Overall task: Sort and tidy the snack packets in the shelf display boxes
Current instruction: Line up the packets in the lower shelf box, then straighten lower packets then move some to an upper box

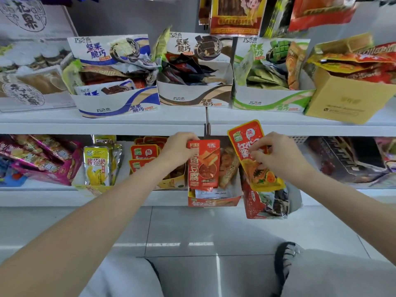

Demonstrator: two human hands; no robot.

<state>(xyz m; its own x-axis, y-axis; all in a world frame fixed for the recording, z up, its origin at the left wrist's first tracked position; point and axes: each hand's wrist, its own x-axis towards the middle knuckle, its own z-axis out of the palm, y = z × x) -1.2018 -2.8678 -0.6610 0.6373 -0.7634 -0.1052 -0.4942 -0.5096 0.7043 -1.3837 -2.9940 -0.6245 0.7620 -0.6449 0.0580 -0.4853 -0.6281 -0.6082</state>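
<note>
My left hand (179, 149) grips the top left corner of an orange-red tofu snack packet (204, 166), held upright over a small red display box (212, 201) at the lower shelf's front edge. My right hand (276, 154) pinches a red packet with a yellow rim (248, 144), tilted to the left, in front of a red box of dark packets (265, 202). To the left of my left hand, matching red and yellow packets (144, 152) stand in a yellow display box (171, 182).
The upper shelf (102, 122) carries a blue-trimmed (115, 103), a brown-trimmed (194, 96) and a green-trimmed display box (270, 101) of mixed packets, plus a tilted cardboard box (345, 97). Yellow mango packets (97, 166) and pink bags (42, 161) fill the lower left. My knees and the tiled floor lie below.
</note>
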